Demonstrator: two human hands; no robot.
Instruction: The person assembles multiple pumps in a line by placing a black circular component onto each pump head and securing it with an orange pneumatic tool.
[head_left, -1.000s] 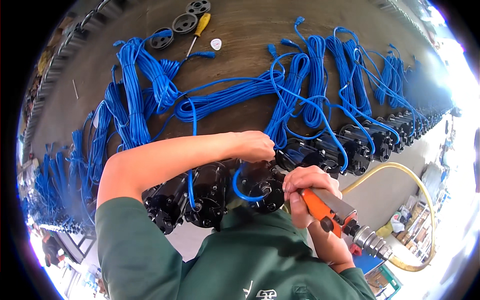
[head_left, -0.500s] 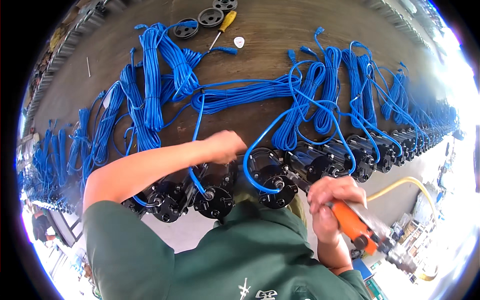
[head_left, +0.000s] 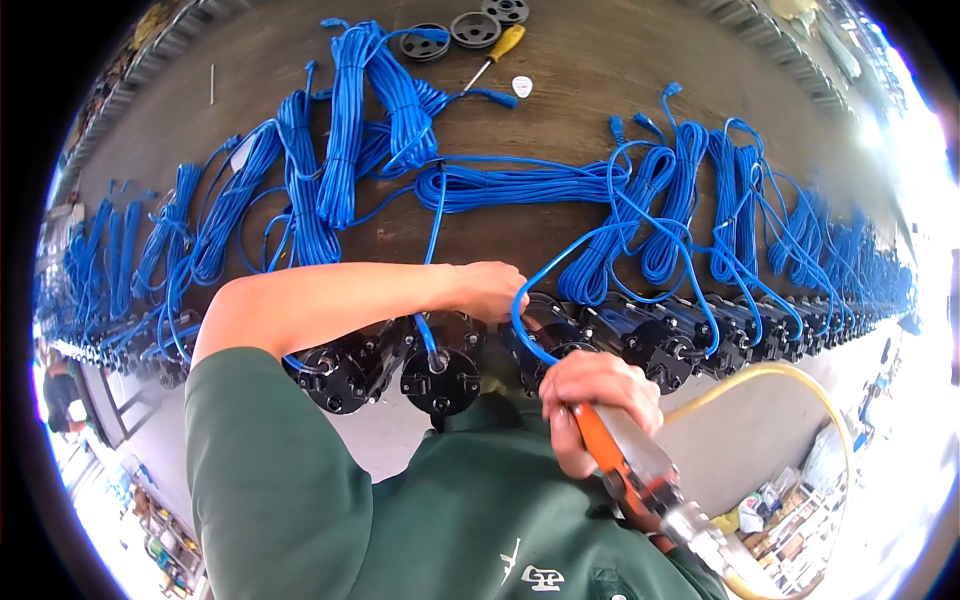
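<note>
My left hand [head_left: 492, 290] is closed at the far end of a black cylindrical machine unit [head_left: 546, 325], beside its blue cable; what its fingers hold is hidden. My right hand [head_left: 602, 400] grips an orange and silver air tool [head_left: 628, 455] in front of the same unit. The tool's front end is hidden behind the hand, so whether it touches the unit cannot be seen. From its rear, a yellow hose [head_left: 838, 415] loops out to the right. Just left stands a similar black unit [head_left: 440, 382] with a blue cable rising from its near face.
More black units [head_left: 668, 355] line the bench edge on both sides. Bundled blue cables [head_left: 520, 188] lie across the brown bench [head_left: 570, 85]. Farther back are a yellow-handled screwdriver [head_left: 508, 42], dark round wheels [head_left: 475, 30] and a small white disc [head_left: 522, 86].
My right hand has swung left with the air tool, up to the front of the black unit. My left hand has shifted slightly right. The whole view has shifted too.
</note>
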